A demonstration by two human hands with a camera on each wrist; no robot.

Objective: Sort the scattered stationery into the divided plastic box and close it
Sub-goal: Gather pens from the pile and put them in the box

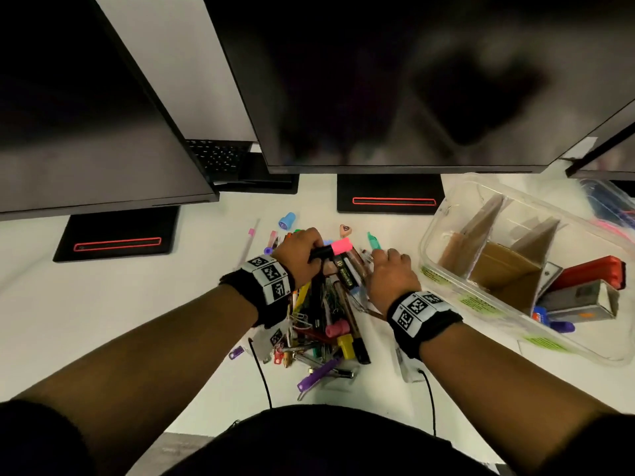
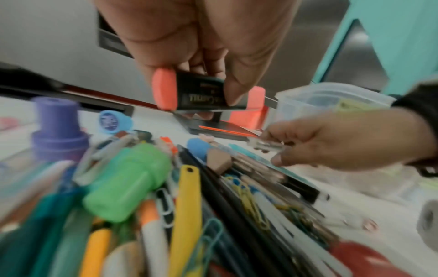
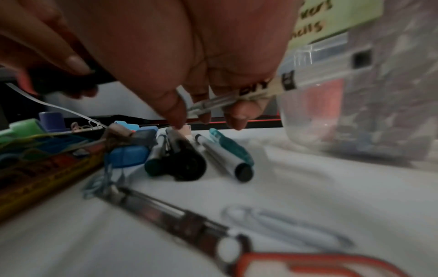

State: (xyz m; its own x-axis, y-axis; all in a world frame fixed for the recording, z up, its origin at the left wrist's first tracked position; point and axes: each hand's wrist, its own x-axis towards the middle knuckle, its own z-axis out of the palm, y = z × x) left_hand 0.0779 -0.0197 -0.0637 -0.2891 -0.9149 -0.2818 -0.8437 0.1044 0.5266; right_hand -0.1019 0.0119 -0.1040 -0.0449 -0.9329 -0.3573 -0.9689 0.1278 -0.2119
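My left hand (image 1: pixel 302 250) grips a black highlighter with pink ends (image 1: pixel 331 249) (image 2: pixel 201 93) just above the heap of stationery (image 1: pixel 326 324). My right hand (image 1: pixel 390 269) hangs over the heap's right side, fingers curled round a clear pen (image 3: pixel 227 100) (image 2: pixel 265 145). The divided clear plastic box (image 1: pixel 433 235) stands open on the right with cardboard dividers; a red stapler (image 1: pixel 591 273) and a grey box (image 1: pixel 580 298) lie in its near compartment. Markers (image 3: pixel 227 155) lie under my right hand.
Black monitors (image 1: pixel 378 80) with stands fill the back of the white desk. A blue stamp (image 1: pixel 287 221), a heart eraser (image 1: pixel 345 229) and a teal pen (image 1: pixel 374 240) lie beyond the heap. A cable (image 1: pixel 261 372) runs to the front edge. A clear pouch (image 1: pixel 608 204) sits far right.
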